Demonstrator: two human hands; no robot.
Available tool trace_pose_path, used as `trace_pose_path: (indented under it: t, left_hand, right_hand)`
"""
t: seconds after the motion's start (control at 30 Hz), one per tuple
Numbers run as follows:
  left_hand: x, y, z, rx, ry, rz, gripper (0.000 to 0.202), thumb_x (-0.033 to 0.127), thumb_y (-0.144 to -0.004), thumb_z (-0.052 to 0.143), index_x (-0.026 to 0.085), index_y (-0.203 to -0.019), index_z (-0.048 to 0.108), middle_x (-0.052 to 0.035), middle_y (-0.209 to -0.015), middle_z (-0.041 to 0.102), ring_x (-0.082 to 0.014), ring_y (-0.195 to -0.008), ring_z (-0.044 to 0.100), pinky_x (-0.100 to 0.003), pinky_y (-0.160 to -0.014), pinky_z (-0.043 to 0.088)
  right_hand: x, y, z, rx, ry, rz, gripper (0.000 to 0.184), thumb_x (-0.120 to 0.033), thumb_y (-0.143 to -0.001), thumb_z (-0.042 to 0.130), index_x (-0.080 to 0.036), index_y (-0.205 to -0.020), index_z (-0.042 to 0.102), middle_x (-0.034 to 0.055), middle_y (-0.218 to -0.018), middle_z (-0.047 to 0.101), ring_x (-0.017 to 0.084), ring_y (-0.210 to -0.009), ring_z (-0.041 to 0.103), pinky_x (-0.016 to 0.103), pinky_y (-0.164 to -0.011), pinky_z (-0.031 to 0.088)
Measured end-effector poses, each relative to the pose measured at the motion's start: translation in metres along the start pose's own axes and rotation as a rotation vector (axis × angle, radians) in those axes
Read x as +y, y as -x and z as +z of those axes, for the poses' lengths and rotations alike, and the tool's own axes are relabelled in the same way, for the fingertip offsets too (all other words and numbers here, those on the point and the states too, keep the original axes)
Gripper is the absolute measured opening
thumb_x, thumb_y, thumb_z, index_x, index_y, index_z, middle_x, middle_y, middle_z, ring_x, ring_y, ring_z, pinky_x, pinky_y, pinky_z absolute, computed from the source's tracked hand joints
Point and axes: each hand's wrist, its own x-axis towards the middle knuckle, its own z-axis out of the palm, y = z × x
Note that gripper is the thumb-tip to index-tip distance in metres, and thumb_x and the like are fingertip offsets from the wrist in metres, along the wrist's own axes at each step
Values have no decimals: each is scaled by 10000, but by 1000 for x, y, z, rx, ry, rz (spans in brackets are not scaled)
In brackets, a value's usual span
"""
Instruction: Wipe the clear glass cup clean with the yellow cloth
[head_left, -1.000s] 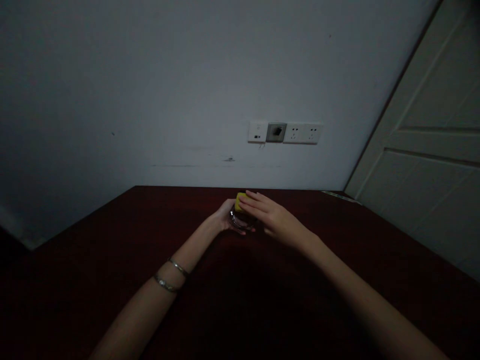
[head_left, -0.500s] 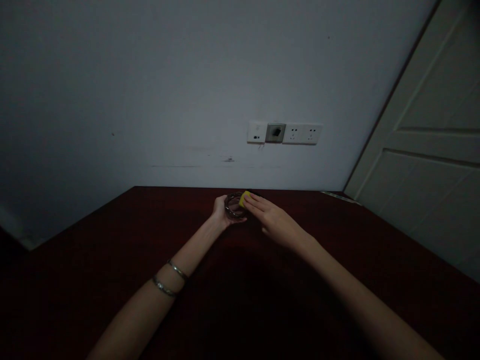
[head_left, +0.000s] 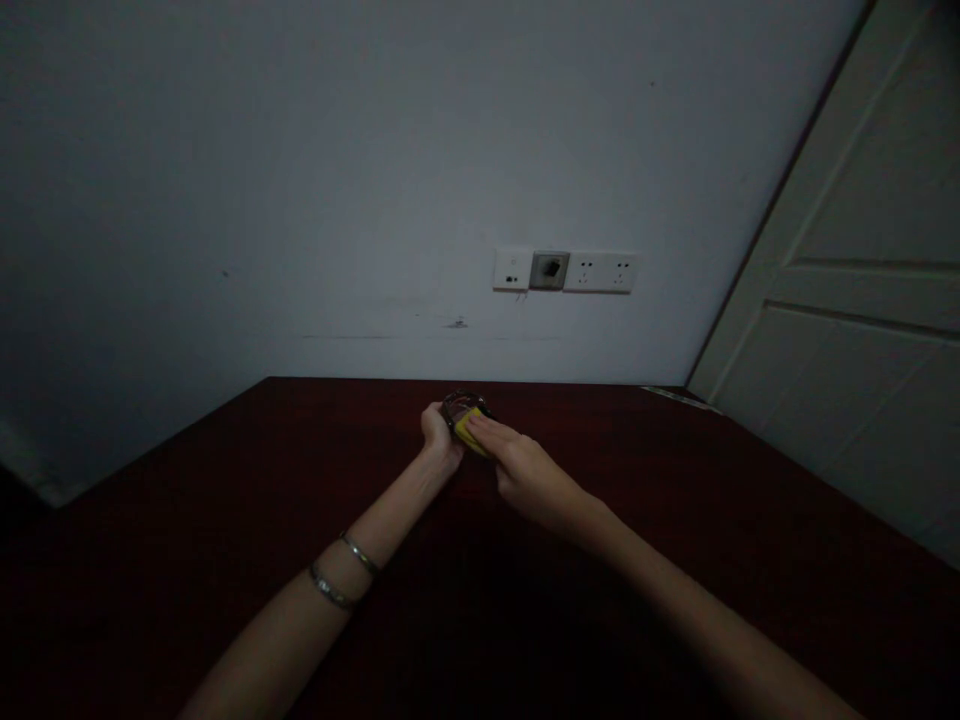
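Observation:
Over the far part of the dark red table, my left hand point(head_left: 437, 432) is closed round a small dark round dish point(head_left: 454, 401) with a shiny, uneven rim. Whether it is glass or something else is hard to tell in this dim light. My right hand point(head_left: 531, 474) presses a yellow sponge point(head_left: 468, 428) against the near right side of the dish, fingers laid along it. The sponge and the right fingers hide part of the dish. Most of my left fingers are out of sight beneath it.
The dark red table point(head_left: 315, 440) ends at a pale wall point(head_left: 360, 200). Sockets point(head_left: 592, 271) are set in the wall above its far edge. On the right, a panelled door point(head_left: 855, 330) stands beside the table. Two bangles point(head_left: 330, 588) circle my left forearm.
The sponge and my right hand have come from the dish's far right rim down to its near side, toward me and leftward. The dish has tilted, and my left hand has shifted slightly.

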Motion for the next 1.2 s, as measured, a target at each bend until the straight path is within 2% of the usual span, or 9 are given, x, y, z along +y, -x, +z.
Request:
trace_pose_path:
  t: [0.1, 0.17, 0.27, 0.4, 0.47, 0.6, 0.73, 0.97, 1.2]
  left_hand:
    - [-2, 2, 2, 60, -18, 98, 322, 234, -758, 320, 100, -772, 614, -75, -562, 609, -210, -539, 604, -341, -604, 507]
    - [-2, 5, 4, 89, -48, 79, 315, 237, -767, 318, 109, -774, 605, -78, -571, 611, -215, -532, 603, -364, -597, 513]
    - [0, 11, 6, 78, -109, 0, 282, 271, -773, 346, 140, -812, 593, -82, -612, 632, -234, -546, 613, -417, -571, 517]
    - [4, 16, 8, -33, -160, -59, 320, 362, -788, 353, 144, -847, 580, -122, -726, 661, -291, -650, 646, -463, -558, 514]
    - [5, 16, 8, -69, -158, -59, 348, 406, -797, 353, 144, -855, 574, -136, -779, 664, -308, -701, 651, -472, -572, 514]
    - [6, 14, 8, -78, -168, -11, 342, 428, -804, 386, 151, -875, 573, -130, -810, 658, -292, -726, 647, -508, -615, 509]
    - [8, 15, 8, -127, -198, -18, 373, 442, -814, 385, 136, -874, 590, -136, -830, 658, -274, -740, 641, -510, -644, 509]
    - [10, 18, 5, -281, -183, -65, 315, 388, -813, 421, 138, -881, 600, -135, -895, 667, -280, -836, 634, -552, -752, 481]
    - [8, 18, 1, -305, -176, -66, 252, 306, -786, 449, 135, -892, 601, -140, -914, 669, -292, -877, 630, -577, -785, 464]
  right_hand:
    - [-7, -2, -2, 0, -128, 34, 705, 69, -626, 329, -106, -1298, 453, 98, -1348, 475, 182, -1269, 415, 358, -1094, 316]
    - [-5, -3, -6, 45, -197, 73, 707, 61, -617, 335, -142, -1278, 485, 69, -1315, 515, 178, -1235, 459, 361, -1081, 335]
    - [12, -3, -13, 187, -269, 159, 684, 38, -629, 354, -205, -1247, 522, 36, -1269, 559, 184, -1186, 510, 402, -1051, 370]
    - [44, -2, -16, 344, -322, 327, 639, -5, -663, 402, -174, -1273, 495, 84, -1289, 537, 216, -1177, 520, 434, -1027, 380]
    - [57, -2, -11, 340, -380, 403, 638, -26, -678, 423, -152, -1302, 456, 109, -1283, 538, 227, -1146, 546, 420, -977, 430]
    - [73, 0, 6, 319, -472, 444, 660, -50, -694, 471, -186, -1337, 407, 107, -1270, 551, 225, -1055, 610, 367, -851, 518]
    - [77, 1, 14, 351, -484, 453, 643, -58, -700, 494, -181, -1327, 419, 115, -1307, 512, 225, -1104, 578, 371, -866, 506]
    - [90, 3, 10, 336, -450, 483, 636, -69, -703, 493, -157, -1328, 411, 139, -1330, 480, 238, -1122, 564, 408, -877, 492]
    - [107, 5, 16, 399, -501, 464, 636, -63, -679, 522, -184, -1300, 456, 116, -1311, 506, 240, -1125, 562, 408, -894, 482]
